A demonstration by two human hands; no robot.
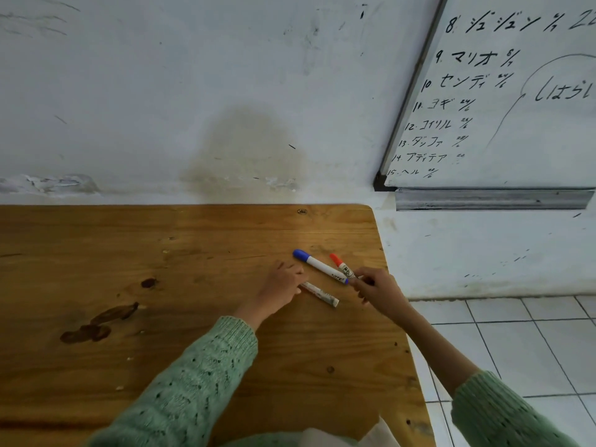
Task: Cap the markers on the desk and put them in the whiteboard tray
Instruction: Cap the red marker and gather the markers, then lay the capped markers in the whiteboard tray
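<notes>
Three markers lie near the right edge of the wooden desk (161,269). A blue-capped marker (319,266) and a red-capped marker (340,262) lie side by side, caps pointing away from me. My right hand (377,290) pinches their near ends; which of the two it grips I cannot tell. My left hand (280,287) rests on one end of a third white marker (322,295), whose cap end is hidden under the fingers. The whiteboard tray (490,199) runs along the bottom of the whiteboard (516,108) at upper right.
A scuffed white wall stands behind the desk. The desk's right edge drops to a white tiled floor (516,343). Dark knots mark the desk at left (96,324). A pale paper or cloth (354,435) shows at the bottom edge.
</notes>
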